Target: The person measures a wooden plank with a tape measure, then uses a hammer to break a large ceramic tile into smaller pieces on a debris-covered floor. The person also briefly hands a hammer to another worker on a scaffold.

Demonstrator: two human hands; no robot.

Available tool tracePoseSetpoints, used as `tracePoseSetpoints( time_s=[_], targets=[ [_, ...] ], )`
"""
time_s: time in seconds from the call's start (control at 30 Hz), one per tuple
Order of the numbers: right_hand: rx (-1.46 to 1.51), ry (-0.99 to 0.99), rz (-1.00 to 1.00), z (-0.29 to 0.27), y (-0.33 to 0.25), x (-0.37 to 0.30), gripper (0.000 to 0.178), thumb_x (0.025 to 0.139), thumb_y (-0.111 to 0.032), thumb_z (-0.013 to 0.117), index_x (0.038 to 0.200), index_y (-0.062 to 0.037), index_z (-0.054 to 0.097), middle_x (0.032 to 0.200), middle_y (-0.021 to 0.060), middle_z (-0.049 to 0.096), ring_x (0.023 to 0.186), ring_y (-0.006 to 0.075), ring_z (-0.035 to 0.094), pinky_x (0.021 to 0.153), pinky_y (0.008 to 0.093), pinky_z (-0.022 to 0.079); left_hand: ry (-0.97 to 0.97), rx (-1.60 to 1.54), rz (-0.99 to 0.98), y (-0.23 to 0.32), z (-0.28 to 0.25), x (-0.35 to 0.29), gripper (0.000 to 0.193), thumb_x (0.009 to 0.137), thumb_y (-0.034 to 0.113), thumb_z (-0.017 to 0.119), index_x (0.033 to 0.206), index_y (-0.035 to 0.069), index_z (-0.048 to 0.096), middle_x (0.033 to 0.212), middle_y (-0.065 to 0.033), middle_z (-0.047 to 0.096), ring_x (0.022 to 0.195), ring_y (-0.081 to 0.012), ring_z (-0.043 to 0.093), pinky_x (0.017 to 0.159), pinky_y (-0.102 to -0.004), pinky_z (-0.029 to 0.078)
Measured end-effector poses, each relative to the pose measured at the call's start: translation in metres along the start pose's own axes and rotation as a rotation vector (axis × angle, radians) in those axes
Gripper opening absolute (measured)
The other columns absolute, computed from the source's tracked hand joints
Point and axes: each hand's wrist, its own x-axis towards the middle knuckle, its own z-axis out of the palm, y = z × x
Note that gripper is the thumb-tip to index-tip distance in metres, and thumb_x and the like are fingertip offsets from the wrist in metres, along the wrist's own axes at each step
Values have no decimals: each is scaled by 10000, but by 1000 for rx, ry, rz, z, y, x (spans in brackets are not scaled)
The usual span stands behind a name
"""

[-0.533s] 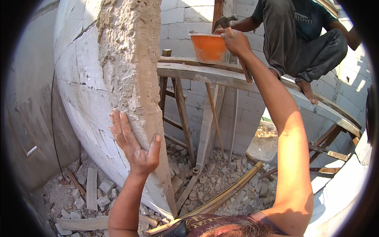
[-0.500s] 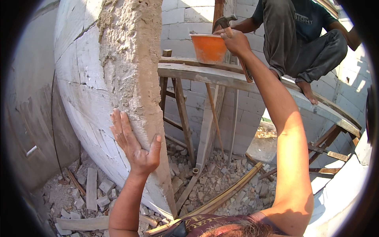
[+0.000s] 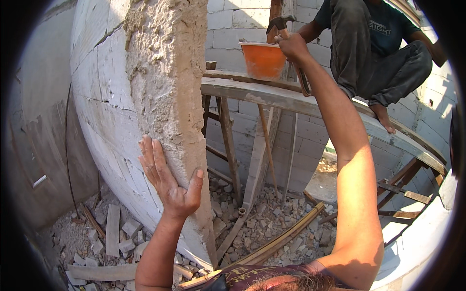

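My left hand [image 3: 170, 186] lies flat with fingers spread against the rough, plastered concrete column [image 3: 177, 97] at the end of a white block wall [image 3: 102, 87]. Its thumb rests over the column's right edge. My right hand [image 3: 294, 47], arm stretched far out and raised, is closed around the handle of a claw hammer [image 3: 280, 22]. The hammer's dark head points up above the fist. Just behind and left of this fist, an orange bucket [image 3: 263, 60] with a pale rim stands on a plank scaffold [image 3: 272, 93].
A co-worker [image 3: 369, 53] in dark clothes squats barefoot on the scaffold at the upper right. Wooden posts [image 3: 230, 145] hold up the planks. Below lie broken rubble [image 3: 286, 233], loose boards [image 3: 112, 230] and a long bent strip [image 3: 276, 237]. A grey wall [image 3: 39, 136] stands at far left.
The whole view has shifted slightly, so column, bucket and scaffold appear a little further right. My left hand stays flat on the column; the hammer remains raised in my right hand.
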Motion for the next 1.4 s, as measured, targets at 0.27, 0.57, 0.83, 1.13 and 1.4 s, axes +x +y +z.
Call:
tracePoseSetpoints(
  time_s=[0.27, 0.57, 0.83, 1.13, 1.4],
  targets=[
    [75, 52, 26, 0, 23, 11, 443, 1027, -385, 729, 1135, 45, 727, 785, 122, 697, 585, 238, 649, 514, 405, 518, -2, 4, 2, 1, 0, 0, 1030, 915, 335, 703, 1704, -56, 170, 1762, -330, 159, 1654, -503, 113, 1333, -610, 53],
    [160, 24, 32, -13, 26, -4, 479, 986, -400, 735, 1175, 39, 757, 912, 229, 770, 722, 340, 756, 640, 448, 589, -8, 0, 2, 1, -1, 1, 1033, 907, 327, 706, 1701, -64, 172, 1759, -337, 157, 1651, -510, 115, 1331, -615, 66],
    [192, 19, 73, -32, 1, -31, 319, 1059, -343, 684, 1158, -40, 707, 761, 27, 596, 597, 165, 573, 498, 362, 507, 21, -12, 4, -1, 1, 0, 1034, 939, 415, 720, 1710, -32, 195, 1764, -301, 192, 1664, -482, 120, 1313, -654, 34],
    [233, 31, 124, -43, 3, -39, 310, 1056, -341, 686, 1152, -47, 705, 781, 43, 615, 619, 175, 589, 507, 372, 504, 13, -15, -7, -1, 2, -1, 1037, 936, 410, 719, 1718, -3, 178, 1768, -294, 177, 1668, -468, 113, 1317, -654, 17],
    [245, 30, 163, -44, 1, -40, 346, 1039, -351, 703, 1216, -54, 725, 822, 74, 679, 623, 193, 629, 493, 380, 512, 0, -20, -16, 1, 0, -2, 1033, 933, 380, 721, 1719, -3, 172, 1774, -282, 170, 1670, -468, 98, 1313, -659, 12]
  ],
)
